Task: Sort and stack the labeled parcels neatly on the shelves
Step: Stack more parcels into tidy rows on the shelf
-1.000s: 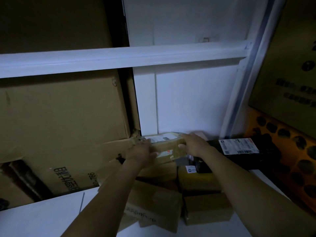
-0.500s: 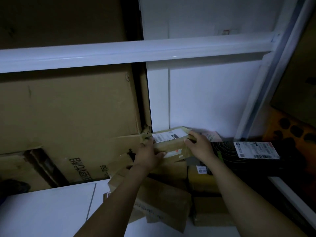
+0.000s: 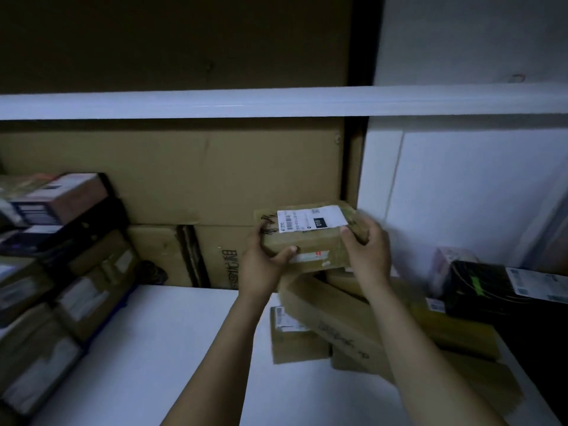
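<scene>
white shelf [image 3: 153, 348], a big carton [image 3: 172, 173] along its back edge, a parcel pile [image 3: 325, 309] toward its right edge. above that pile i hold the labelled parcel [image 3: 310, 241], left hand [image 3: 261, 265] and right hand [image 3: 368, 253] curled round its ends.

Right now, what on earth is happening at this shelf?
A person is sorting parcels. Both hands grip one small brown parcel with a white label on top: the left hand at its left end, the right hand at its right end. They hold it over a loose pile of cardboard parcels on the white shelf; whether it rests on that pile is unclear. Other stacked parcels stand at the left, and a black parcel lies to the right.
</scene>
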